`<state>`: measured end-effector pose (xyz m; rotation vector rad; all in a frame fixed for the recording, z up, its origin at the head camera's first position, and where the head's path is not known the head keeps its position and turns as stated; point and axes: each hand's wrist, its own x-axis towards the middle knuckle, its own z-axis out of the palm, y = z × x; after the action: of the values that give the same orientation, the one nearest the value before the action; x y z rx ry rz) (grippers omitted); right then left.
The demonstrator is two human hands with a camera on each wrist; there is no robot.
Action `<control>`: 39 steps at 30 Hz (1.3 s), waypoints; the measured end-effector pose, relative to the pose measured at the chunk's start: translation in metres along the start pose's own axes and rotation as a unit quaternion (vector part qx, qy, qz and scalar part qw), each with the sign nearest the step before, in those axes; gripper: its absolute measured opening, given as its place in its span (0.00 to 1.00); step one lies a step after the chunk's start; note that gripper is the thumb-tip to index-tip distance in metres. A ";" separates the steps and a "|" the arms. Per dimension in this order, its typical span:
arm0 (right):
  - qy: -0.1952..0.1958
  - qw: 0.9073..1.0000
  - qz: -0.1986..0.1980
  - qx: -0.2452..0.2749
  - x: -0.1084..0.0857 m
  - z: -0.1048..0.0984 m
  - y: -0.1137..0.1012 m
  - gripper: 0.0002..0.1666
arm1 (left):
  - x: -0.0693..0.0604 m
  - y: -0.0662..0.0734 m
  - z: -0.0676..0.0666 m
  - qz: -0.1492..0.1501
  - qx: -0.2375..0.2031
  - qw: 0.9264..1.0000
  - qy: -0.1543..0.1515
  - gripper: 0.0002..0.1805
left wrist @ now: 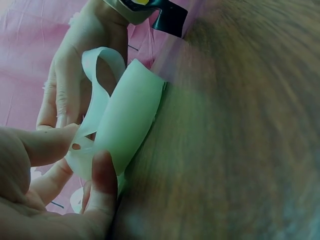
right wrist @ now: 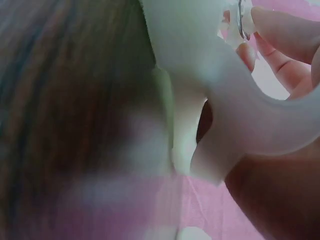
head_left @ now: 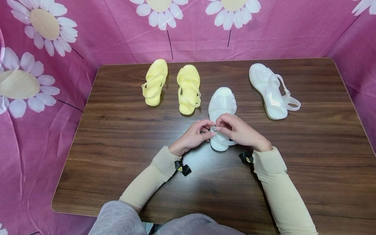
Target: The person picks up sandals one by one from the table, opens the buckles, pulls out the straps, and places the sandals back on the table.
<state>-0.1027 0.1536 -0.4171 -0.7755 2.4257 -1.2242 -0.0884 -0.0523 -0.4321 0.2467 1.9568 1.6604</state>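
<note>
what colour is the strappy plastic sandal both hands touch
White sandal; clearest in the head view.

Yellow sandals [head_left: 189, 89]: two
White sandals [head_left: 223, 101]: two — four sandals in all
Left hand [head_left: 194, 134]: one
Right hand [head_left: 243, 132]: one
Cream sleeves [head_left: 283, 192]: two
Black wrist straps [head_left: 185, 169]: two
Worktop [head_left: 117, 130]: one
Printed daisies [head_left: 45, 24]: six in the head view — some cut off by its edge

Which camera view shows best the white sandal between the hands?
The head view: it shows the sandal from above, toe to heel, partly covered by the right hand. The left wrist view shows mainly its heel end and strap; the right wrist view, a blurred, cropped part.
</note>
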 end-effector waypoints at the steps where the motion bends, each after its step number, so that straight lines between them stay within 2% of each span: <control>1: 0.002 1.000 -0.005 -0.009 0.000 0.001 -0.001 0.03 | 0.000 0.000 0.000 0.000 0.000 1.000 0.001 0.16; 6: 0.019 0.997 -0.023 -0.072 0.002 0.004 -0.008 0.07 | 0.000 0.000 0.001 0.006 0.002 1.000 0.005 0.16; 11: 0.027 0.994 -0.022 -0.108 0.002 0.007 -0.012 0.03 | 0.000 0.000 0.001 0.013 0.011 1.000 0.009 0.15; 14: 0.028 0.994 -0.029 -0.100 0.001 0.006 -0.011 0.02 | 0.000 0.000 0.002 0.015 0.014 1.000 0.009 0.14; 19: 0.018 0.998 -0.032 -0.052 0.001 0.004 -0.005 0.02 | -0.001 0.000 0.001 0.013 0.011 1.000 0.004 0.15; 27: 0.002 0.999 -0.001 0.036 -0.001 0.001 -0.002 0.03 | -0.001 0.001 0.000 0.002 -0.001 1.000 -0.005 0.16; 32: 0.021 0.999 -0.010 0.026 -0.002 0.002 -0.002 0.01 | 0.000 -0.001 -0.001 -0.009 -0.013 1.000 -0.003 0.16; 39: 0.066 0.998 -0.014 0.000 -0.002 -0.001 -0.006 0.08 | 0.003 -0.002 0.000 -0.029 -0.051 0.998 0.017 0.16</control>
<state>-0.0994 0.1524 -0.4116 -0.7517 2.5268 -1.3262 -0.0900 -0.0511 -0.4349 0.1236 1.8796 1.7302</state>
